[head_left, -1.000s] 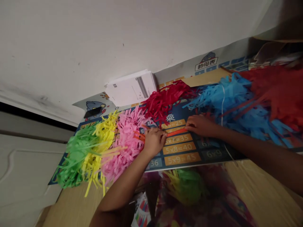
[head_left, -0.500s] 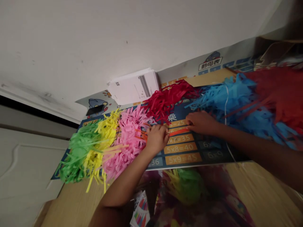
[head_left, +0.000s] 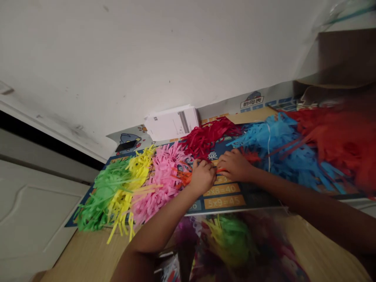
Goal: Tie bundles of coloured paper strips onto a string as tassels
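Observation:
An orange paper tassel (head_left: 183,177) runs between my hands over a printed number chart, its fringe lying on the pink tassel. My left hand (head_left: 203,177) is closed round it near the left side. My right hand (head_left: 234,165), fingers bent together, grips its twisted middle just to the right. Orange-red strips also show beyond my right hand. Left of my hands lie the pink tassel (head_left: 155,196), the yellow tassel (head_left: 139,166) and the green tassel (head_left: 102,188). Behind them is a dark red tassel (head_left: 210,133); to the right is a blue tassel (head_left: 264,137).
A large red fringe heap (head_left: 340,137) lies at the far right, and a white cord (head_left: 269,147) crosses the blue strips. A white box (head_left: 170,124) leans at the wall, a dark phone-like slab (head_left: 126,146) beside it. A clear bag (head_left: 232,243) sits at the front edge.
My hands have moved closer together, so less of the orange middle shows between them. Orange-red strips now show behind my right hand. The view has shifted slightly.

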{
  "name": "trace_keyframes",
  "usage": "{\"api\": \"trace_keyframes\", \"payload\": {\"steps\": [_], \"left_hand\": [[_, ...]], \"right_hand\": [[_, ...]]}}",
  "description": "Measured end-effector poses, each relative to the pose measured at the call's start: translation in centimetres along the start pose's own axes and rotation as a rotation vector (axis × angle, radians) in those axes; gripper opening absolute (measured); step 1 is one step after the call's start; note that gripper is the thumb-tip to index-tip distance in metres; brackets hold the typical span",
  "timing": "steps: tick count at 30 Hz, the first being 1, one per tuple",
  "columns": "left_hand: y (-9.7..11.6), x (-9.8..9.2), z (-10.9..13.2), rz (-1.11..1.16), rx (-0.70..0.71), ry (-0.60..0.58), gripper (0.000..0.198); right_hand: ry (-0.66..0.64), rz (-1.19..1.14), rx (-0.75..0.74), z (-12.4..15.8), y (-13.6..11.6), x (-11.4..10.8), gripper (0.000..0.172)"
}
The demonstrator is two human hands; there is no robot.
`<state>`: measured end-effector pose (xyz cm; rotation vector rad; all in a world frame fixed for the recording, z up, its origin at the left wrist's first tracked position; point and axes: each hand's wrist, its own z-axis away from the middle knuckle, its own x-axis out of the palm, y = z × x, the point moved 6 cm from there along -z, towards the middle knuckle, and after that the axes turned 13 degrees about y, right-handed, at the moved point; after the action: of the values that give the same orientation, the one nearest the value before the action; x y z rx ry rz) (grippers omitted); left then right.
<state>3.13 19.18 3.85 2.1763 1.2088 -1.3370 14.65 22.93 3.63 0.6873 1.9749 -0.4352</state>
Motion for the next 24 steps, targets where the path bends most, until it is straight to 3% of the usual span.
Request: {"api": "trace_keyframes", "payload": {"steps": [5,8,11,18,22,24], "left_hand": [[0.3,0.2,1.0,-0.03,0.024,0.06,0.016],[0.1,0.0,1.8,-0.008,-0.005,0.05,0.017],[-1.0,-0.3,2.6,0.049,-0.132,0.007,0.019],[-3.1,0.0,2.8,0.232,-0.522,-0.179,0.015],[-3.3,0.5,2.0,0.162,-0.547,-0.301,0.016],[-3.2,0.5,1.7,0.114,-0.481,-0.299,0.015]], "right_hand": [[0.057,0.073,-0.125,1.5,-1.7,0.0,0.021],[0.053,0.077,-0.085,2.7,-0.4,0.2,0.022],[0.033,0.031,0.013,3.4,1.7,0.8,0.022],[-0.148,-0.254,0.224,2.7,4.0,1.9,0.018],[-0.306,-0.165,0.34,1.2,4.2,1.5,0.015],[-0.328,-0.128,0.31,0.6,4.0,1.2,0.012]]}}
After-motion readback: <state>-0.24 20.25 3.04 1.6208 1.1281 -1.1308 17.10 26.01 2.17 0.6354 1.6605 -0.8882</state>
